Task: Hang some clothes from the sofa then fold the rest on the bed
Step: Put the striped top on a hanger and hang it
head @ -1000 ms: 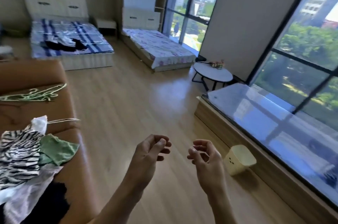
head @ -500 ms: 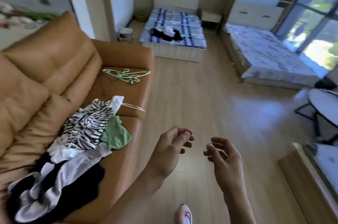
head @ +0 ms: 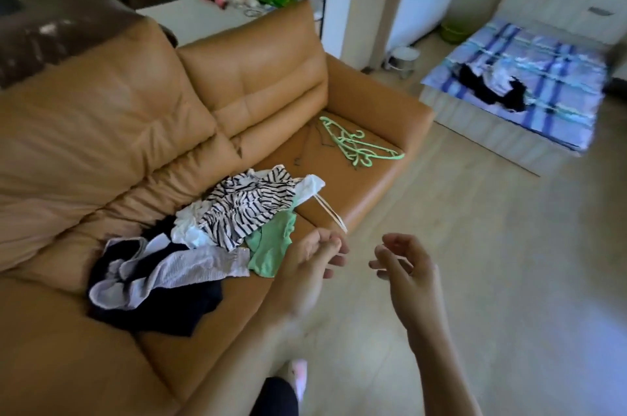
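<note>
Round to the left comes the view, and the tan sofa point(head: 101, 130) that sat at the edge half a second ago now fills everything from 7 to 11 o'clock, while the blue-checked bed point(head: 549, 52) has slid out to 2 o'clock. Both hands are still up in front and apart from each other. The left hand point(head: 305, 273), just below centre, has its fingers loosely curled and nothing in them. The right hand point(head: 410, 273), at 4 o'clock, is the same: relaxed curl, nothing held.

And there is the pile of clothes point(head: 190, 263), heaped on the sofa seat at 8 o'clock, just beside the left hand. A black-and-white striped top point(head: 244, 208) lies uppermost, a green garment point(head: 271, 249) pokes out at the near edge, and a pale crinkled piece point(head: 176, 273) is draped over something dark navy point(head: 163, 310). Green hangers point(head: 359, 144) lie on the far seat cushion at 12 o'clock, apart from the pile. Over on the bed sits a small heap of black and white clothing point(head: 488, 90).
</note>
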The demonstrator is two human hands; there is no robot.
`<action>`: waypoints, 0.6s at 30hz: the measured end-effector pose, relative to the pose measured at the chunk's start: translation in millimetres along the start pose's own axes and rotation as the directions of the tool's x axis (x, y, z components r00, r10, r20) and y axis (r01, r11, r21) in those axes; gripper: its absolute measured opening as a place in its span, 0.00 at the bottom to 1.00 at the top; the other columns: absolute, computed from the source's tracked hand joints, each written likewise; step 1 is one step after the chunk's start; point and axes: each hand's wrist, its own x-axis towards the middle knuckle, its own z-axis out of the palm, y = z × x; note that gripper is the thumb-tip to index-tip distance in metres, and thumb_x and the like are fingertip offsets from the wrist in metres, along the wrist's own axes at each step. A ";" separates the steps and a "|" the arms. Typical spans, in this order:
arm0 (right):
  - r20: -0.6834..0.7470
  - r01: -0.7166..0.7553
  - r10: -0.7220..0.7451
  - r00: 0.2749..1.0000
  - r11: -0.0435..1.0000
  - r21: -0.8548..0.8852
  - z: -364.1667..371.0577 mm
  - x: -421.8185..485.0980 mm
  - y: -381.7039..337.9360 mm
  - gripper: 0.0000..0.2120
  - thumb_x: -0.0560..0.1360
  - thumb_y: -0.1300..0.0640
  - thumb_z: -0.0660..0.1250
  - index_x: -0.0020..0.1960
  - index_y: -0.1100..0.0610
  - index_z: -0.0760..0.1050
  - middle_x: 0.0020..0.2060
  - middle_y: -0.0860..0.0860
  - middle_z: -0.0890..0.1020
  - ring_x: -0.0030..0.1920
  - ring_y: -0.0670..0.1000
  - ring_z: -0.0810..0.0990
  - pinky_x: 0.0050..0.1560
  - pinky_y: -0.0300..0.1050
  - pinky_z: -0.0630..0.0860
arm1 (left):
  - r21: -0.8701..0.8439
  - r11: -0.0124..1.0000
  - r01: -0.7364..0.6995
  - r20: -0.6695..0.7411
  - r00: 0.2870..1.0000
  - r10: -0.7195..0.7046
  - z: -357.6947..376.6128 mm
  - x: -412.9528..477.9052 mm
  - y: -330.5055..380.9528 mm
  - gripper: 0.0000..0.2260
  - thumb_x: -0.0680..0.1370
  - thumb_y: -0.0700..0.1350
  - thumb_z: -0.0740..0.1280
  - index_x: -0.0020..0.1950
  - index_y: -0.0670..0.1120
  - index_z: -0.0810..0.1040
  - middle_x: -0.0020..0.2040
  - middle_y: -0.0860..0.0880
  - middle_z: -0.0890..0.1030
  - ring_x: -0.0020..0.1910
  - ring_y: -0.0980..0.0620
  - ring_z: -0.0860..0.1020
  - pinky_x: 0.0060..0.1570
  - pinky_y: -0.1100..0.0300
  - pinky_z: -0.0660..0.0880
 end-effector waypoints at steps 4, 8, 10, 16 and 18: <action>0.141 -0.015 0.016 0.990 1.000 -0.010 36.4 84.9 9.6 0.05 0.78 0.64 0.69 0.50 0.55 0.78 0.40 0.50 0.84 0.39 0.52 0.85 0.44 0.49 0.79 | -0.093 0.995 0.028 -0.138 0.990 -0.041 -8.8 70.9 -2.7 0.09 0.78 0.49 0.64 0.49 0.46 0.80 0.43 0.52 0.84 0.46 0.52 0.80 0.46 0.59 0.73; 0.254 -0.030 0.045 0.966 0.998 -0.064 78.8 177.9 31.5 0.04 0.78 0.63 0.70 0.49 0.55 0.78 0.41 0.48 0.83 0.39 0.53 0.85 0.45 0.52 0.79 | -0.141 0.989 0.040 -0.214 0.974 -0.070 -21.2 164.4 -9.9 0.08 0.78 0.48 0.65 0.49 0.45 0.81 0.41 0.52 0.84 0.44 0.54 0.81 0.44 0.62 0.75; 0.315 -0.030 0.062 0.947 0.994 -0.106 102.0 224.7 35.1 0.04 0.76 0.58 0.71 0.49 0.55 0.77 0.41 0.46 0.82 0.40 0.53 0.85 0.44 0.51 0.78 | -0.179 0.982 0.065 -0.239 0.965 -0.108 -29.9 215.4 -8.3 0.08 0.83 0.42 0.63 0.49 0.42 0.80 0.41 0.49 0.84 0.41 0.56 0.81 0.39 0.66 0.75; 0.415 -0.054 0.155 0.896 0.968 -0.244 166.6 351.4 22.6 0.11 0.69 0.49 0.67 0.49 0.52 0.78 0.39 0.47 0.84 0.40 0.54 0.85 0.47 0.57 0.81 | -0.182 0.980 0.082 -0.348 0.927 -0.142 -78.4 333.0 28.8 0.11 0.78 0.53 0.64 0.52 0.48 0.81 0.51 0.48 0.85 0.48 0.53 0.82 0.48 0.57 0.75; 0.457 -0.073 0.203 0.866 0.955 -0.286 191.4 384.9 23.0 0.12 0.70 0.48 0.67 0.51 0.51 0.78 0.38 0.47 0.85 0.42 0.54 0.85 0.49 0.58 0.82 | -0.196 0.978 0.077 -0.411 0.899 -0.153 -97.9 360.2 35.2 0.14 0.75 0.55 0.63 0.52 0.48 0.81 0.51 0.47 0.85 0.48 0.52 0.82 0.49 0.56 0.75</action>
